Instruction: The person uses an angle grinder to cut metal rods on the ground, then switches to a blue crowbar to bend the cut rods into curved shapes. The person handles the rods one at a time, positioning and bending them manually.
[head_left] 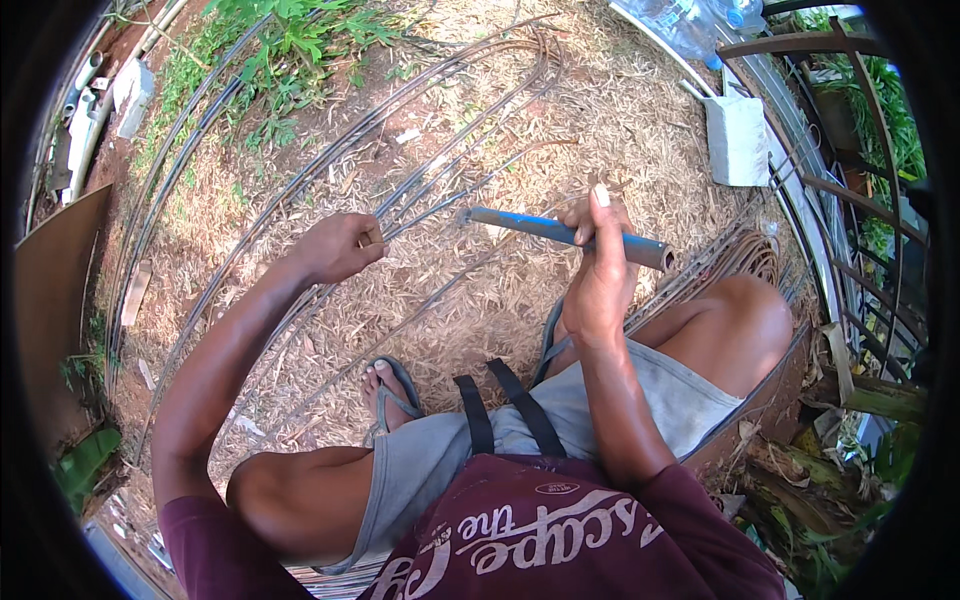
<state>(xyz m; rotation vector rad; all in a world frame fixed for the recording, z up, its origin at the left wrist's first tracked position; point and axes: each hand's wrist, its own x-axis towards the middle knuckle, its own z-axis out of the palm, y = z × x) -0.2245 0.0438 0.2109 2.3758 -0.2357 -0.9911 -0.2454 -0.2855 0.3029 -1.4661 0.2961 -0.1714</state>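
Observation:
My right hand [600, 265] grips a hollow pipe [535, 224] with worn blue paint, holding it nearly level above the ground in front of me. The pipe's open end faces right, and the thumb points up past it. To the left, my left hand [340, 248] is closed, its fingers curled round a thin metal rod [450, 200] that runs away to the far right and ends in a rusty bend. The pipe's left end is close to this rod; I cannot tell if they touch.
Long bent rods [290, 205] lie across the dry, leaf-strewn ground. A rusty coil of rods [745, 258] lies by my right knee. Farther right are a white block [737, 140], plastic bottles [680, 28] and a curved metal frame [868, 110]. A brown panel [60, 300] stands left.

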